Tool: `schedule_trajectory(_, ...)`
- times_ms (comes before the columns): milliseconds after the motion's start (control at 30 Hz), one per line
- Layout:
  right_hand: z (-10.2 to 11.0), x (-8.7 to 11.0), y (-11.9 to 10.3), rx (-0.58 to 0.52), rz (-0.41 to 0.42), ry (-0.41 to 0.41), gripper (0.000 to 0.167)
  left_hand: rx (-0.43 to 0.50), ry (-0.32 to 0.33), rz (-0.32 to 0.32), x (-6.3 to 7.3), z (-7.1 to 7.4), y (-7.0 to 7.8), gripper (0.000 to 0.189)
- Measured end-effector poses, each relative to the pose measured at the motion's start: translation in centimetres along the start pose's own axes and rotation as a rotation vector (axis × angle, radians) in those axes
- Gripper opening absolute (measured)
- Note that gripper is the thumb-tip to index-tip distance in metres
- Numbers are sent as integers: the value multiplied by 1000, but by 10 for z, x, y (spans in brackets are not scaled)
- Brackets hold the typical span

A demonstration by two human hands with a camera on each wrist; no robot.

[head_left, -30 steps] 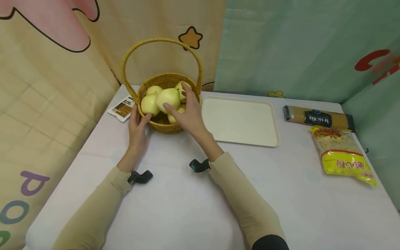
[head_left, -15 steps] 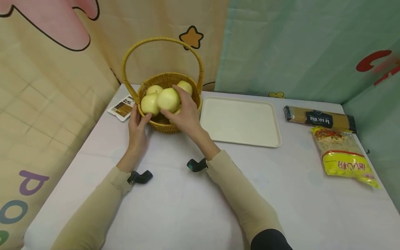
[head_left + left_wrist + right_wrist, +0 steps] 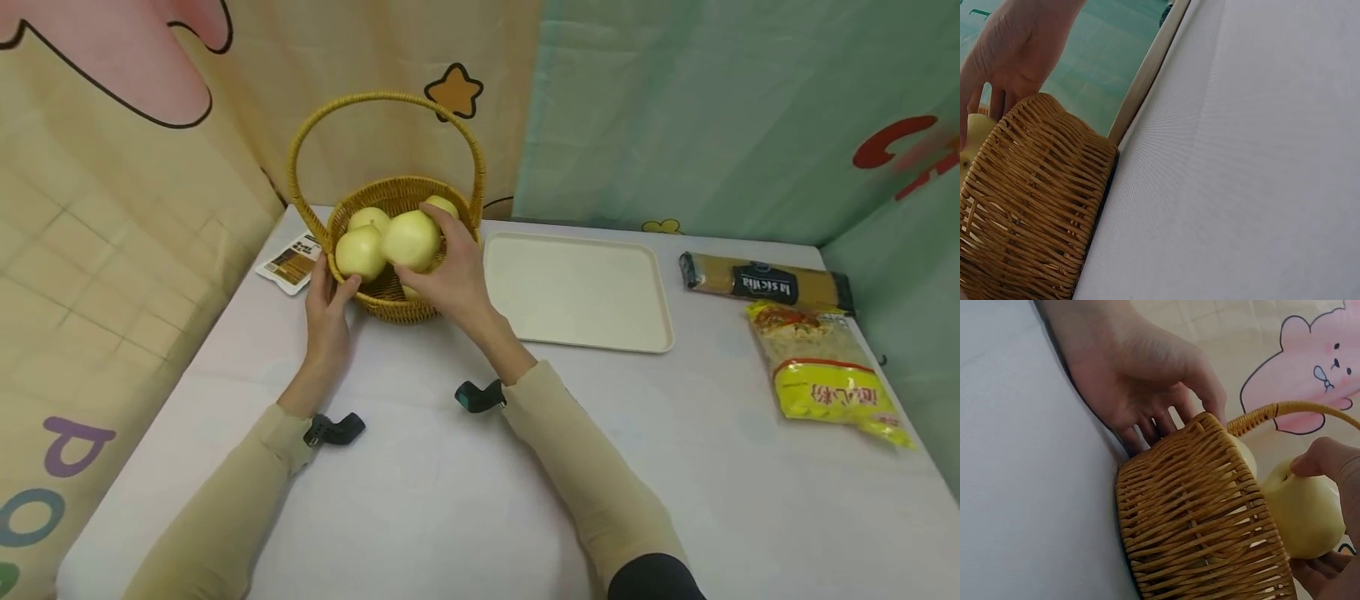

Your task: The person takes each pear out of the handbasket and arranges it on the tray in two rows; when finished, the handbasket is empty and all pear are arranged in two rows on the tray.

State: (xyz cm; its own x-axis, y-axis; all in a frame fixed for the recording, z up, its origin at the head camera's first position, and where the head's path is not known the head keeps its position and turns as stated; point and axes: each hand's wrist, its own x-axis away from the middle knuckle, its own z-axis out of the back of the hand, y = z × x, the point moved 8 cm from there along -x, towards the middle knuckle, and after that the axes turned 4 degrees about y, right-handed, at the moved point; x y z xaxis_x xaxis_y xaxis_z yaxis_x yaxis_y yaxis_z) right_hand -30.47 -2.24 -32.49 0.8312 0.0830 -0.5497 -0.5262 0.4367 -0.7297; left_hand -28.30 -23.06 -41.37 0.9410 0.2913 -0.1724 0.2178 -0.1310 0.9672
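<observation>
A yellow wicker basket [image 3: 397, 311] with a tall arched handle stands at the table's back left, holding several round, pale yellow-green pears [image 3: 360, 252]. My left hand [image 3: 327, 321] grips the basket's left side, thumb at the rim and fingers along the outer wall, as the right wrist view also shows. Over the other fruit, my right hand [image 3: 457, 279] holds one pear [image 3: 411, 242] between thumb and fingers. In the right wrist view this pear [image 3: 1307, 515] sits just above the rim, its stem dimple near the thumb. Part of a lower pear is hidden behind the right hand.
A cream rectangular tray [image 3: 577, 340] lies right of the basket. A small packet [image 3: 291, 263] is at its left. Farther right are a spaghetti pack [image 3: 765, 282] and a yellow noodle bag [image 3: 832, 375]. Curtains hang behind the table.
My right hand's fingers have drawn in from a wider spread and taken hold of the top pear, which has shifted slightly right. The left hand stays on the basket.
</observation>
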Motion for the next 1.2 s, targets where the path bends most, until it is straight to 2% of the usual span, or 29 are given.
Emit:
schedule_trajectory(267,25,-4,-2,-51,-26,-8,80,0,-5,-7,-1,0,-2,75)
schedule_trajectory(433,42,-11,3,-68,-28,-43,79,-5,-6,-12,0,0,-1,75)
schedule_trajectory(633,70,-19,16,-98,-93,-72,75,-18,-1,-25,1,1,2,73)
schedule_trajectory(800,88,-21,28,-84,-127,-81,73,2,-2,-26,0,1,1,73)
schedule_trajectory(1000,97,-20,47,-59,-159,-101,73,5,-2,-14,-2,2,0,74)
schedule_trajectory(1200,102,-16,75,-32,-223,-60,73,13,-3,1,-1,1,-2,75)
